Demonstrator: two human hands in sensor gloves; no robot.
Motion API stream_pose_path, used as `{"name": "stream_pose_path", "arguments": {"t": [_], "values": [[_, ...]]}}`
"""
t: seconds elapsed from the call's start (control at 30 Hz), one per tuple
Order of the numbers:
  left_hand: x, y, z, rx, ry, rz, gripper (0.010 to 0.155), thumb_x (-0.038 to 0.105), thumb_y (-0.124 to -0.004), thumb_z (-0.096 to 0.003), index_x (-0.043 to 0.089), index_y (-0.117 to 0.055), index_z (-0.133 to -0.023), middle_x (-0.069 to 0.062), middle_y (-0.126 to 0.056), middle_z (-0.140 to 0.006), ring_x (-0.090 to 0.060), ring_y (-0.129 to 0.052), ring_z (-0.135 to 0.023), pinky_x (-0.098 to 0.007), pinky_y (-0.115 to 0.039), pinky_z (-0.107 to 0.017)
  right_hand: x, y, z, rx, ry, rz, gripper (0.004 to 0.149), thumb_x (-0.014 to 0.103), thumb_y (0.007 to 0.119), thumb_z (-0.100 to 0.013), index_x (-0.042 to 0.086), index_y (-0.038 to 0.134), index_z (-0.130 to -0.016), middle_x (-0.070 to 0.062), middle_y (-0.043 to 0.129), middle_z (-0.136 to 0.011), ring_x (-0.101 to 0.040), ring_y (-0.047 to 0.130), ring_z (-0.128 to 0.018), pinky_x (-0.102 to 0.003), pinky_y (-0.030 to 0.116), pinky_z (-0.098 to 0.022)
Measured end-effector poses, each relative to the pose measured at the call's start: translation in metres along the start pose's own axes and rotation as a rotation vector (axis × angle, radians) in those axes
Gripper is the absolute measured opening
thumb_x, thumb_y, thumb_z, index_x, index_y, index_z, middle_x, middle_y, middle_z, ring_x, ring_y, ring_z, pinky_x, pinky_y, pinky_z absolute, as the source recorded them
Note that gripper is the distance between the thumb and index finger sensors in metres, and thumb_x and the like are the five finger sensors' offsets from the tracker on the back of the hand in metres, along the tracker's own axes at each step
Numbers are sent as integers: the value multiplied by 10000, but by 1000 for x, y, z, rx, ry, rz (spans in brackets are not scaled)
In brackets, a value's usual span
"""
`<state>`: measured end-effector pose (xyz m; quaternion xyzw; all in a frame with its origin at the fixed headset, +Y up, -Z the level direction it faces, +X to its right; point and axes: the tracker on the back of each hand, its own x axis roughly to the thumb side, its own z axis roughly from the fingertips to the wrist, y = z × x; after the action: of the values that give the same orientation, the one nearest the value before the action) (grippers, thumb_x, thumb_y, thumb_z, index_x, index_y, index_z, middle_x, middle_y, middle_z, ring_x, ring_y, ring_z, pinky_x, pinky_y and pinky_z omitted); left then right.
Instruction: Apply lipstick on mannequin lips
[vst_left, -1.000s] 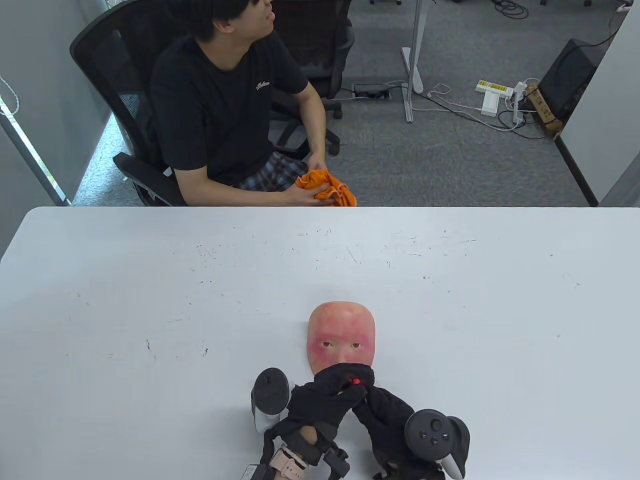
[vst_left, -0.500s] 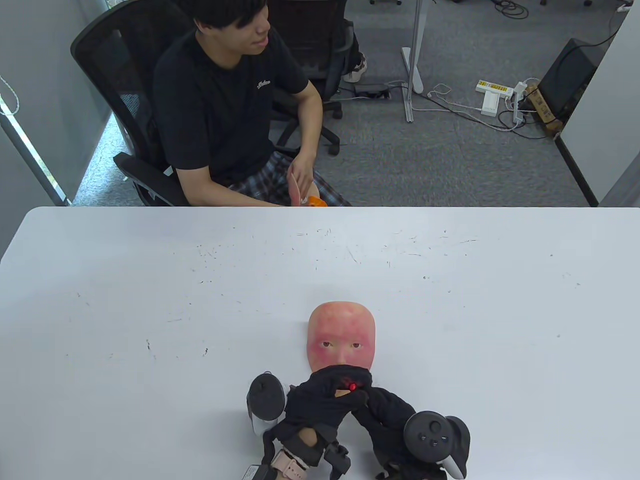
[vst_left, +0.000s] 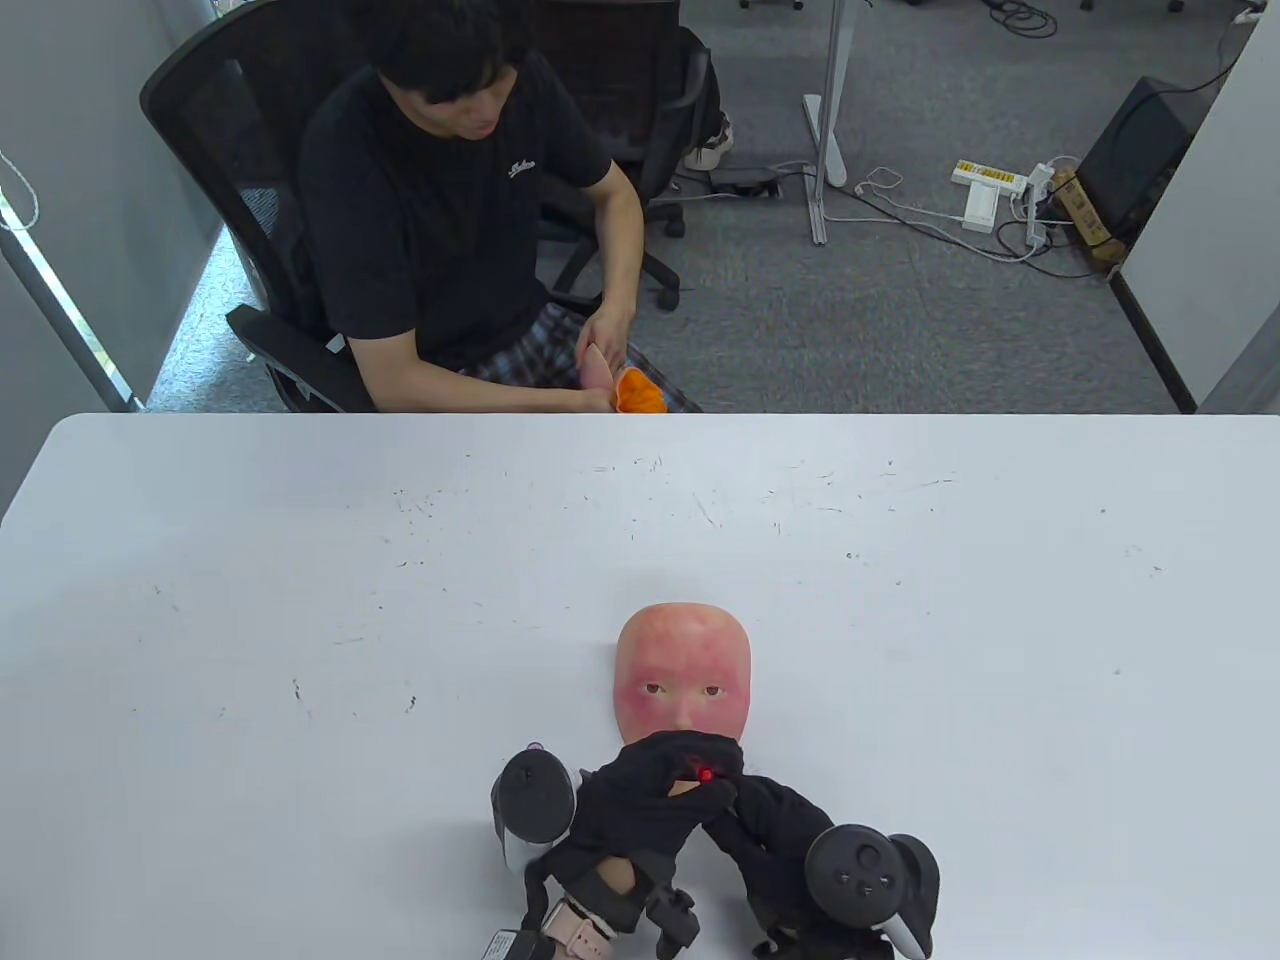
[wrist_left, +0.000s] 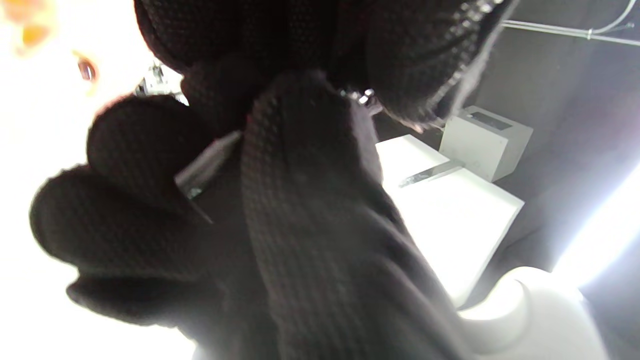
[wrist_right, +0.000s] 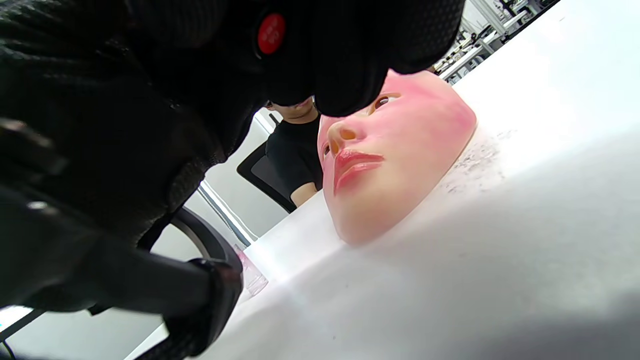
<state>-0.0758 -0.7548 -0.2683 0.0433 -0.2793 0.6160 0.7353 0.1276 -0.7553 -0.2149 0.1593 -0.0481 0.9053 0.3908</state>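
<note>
**Hands bunched over the mask's mouth, lipstick mostly hidden**

Table view: lower half of the mask (vst_left: 683, 672) is covered by both gloves, so lips can't be seen there; only forehead, eyes, cheeks show. Mask lies face-up on the white counter (vst_left: 300, 560), near its front edge. Lipstick (vst_left: 706, 774) shows as a small red dot btwn the gloves, tube hidden. Left hand (vst_left: 640, 805) and right hand (vst_left: 765, 820) touch each other over the chin; w/ gloves overlapping, hard to say which fingers end where.

Left wrist view: dark, blurred, overexposed bkgd. Gloved fingers (wrist_left: 145, 145) curled together around a thin metallic piece (wrist_left: 207, 162), prob. the tube, can't confirm.

Right wrist view: red round end of lipstick (wrist_right: 271, 33) sits wedged among black fingers (wrist_right: 350, 75) closed around it, above the nose; which hand's fingers clamp it, can't tell. Lips (wrist_right: 352, 167) visible here, pink-red, lipstick not touching them, held just above the face.

Far side: seated man (vst_left: 450, 220) in black tee, head partly cut off, holding orange cloth (vst_left: 640, 392).
</note>
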Motion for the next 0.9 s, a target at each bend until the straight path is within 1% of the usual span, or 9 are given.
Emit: {"name": "stream_pose_path", "arguments": {"t": [0.13, 0.27, 0.33, 0.43, 0.53, 0.63, 0.7, 0.83, 0.9], "values": [[1, 3, 1, 10, 1, -63, 373, 512, -927, -384, 288, -901, -682, -11, -972, -727, -254, -946, -687, -429, -802, -479, 4, 4, 0, 5, -13, 37, 496, 426, 766, -363, 216, 848, -805, -70, 970, -683, -285, 984, -525, -451, 798, -437], [4, 5, 1, 5, -38, -90, 420, 522, -841, -447, 240, -905, -752, -85, -937, -807, -336, -882, -751, -482, -746, -527, 3, 4, 1, -18, 8, 26, 513, 437, 770, -364, 193, 836, -811, -69, 971, -672, -285, 985, -514, -451, 799, -429], [16, 16, 0, 48, -94, -153, 478, 507, -795, -475, 233, -852, -863, -104, -877, -891, -352, -828, -813, -488, -714, -568, 1, 3, 1, -13, 31, 40, 513, 437, 782, -362, 190, 842, -808, -73, 974, -664, -289, 984, -500, -449, 799, -419], [32, 42, 2, 139, -133, -264, 493, 458, -781, -485, 207, -835, -905, -131, -849, -921, -376, -795, -835, -503, -692, -581, -2, 4, 1, -16, 54, 105, 513, 448, 797, -352, 199, 859, -797, -73, 988, -639, -277, 988, -452, -435, 804, -385], [38, 64, 7, 158, -108, -553, 506, 446, -784, -483, 204, -833, -925, -144, -853, -925, -392, -798, -830, -509, -695, -574, -2, 5, 0, -7, 72, 159, 516, 457, 805, -348, 200, 867, -792, -73, 994, -621, -277, 990, -438, -437, 805, -377], [33, 76, 9, 79, 17, -841, 507, 440, -791, -471, 208, -857, -916, -143, -879, -914, -397, -826, -813, -511, -716, -557, -1, 5, 0, -5, 77, 207, 520, 461, 805, -350, 194, 873, -790, -70, 1001, -603, -275, 991, -424, -436, 806, -369], [21, 80, 10, -3, 211, -978, 577, 459, -817, -432, 222, -843, -957, -153, -896, -920, -418, -842, -807, -528, -729, -543, -1, 5, -1, 1, 76, 228, 520, 463, 805, -350, 192, 874, -789, -67, 1002, -597, -274, 991, -419, -435, 806, -367], [-2, 83, 14, -178, 567, -1013, 665, 420, -800, -452, 272, -653, -1084, -145, -613, -1134, -389, -700, -936, -509, -652, -640, 0, 6, -1, 9, 74, 240, 523, 465, 805, -350, 189, 875, -789, -68, 1003, -591, -274, 991, -418, -437, 806, -366], [-11, 84, 16, -180, 606, -996, 676, 368, -797, -458, 277, -609, -1101, -148, -537, -1153, -375, -674, -948, -497, -638, -652, 0, 6, -1, 13, 75, 245, 522, 463, 806, -350, 187, 875, -788, -68, 1003, -594, -277, 992, -420, -438, 806, -367]]}}
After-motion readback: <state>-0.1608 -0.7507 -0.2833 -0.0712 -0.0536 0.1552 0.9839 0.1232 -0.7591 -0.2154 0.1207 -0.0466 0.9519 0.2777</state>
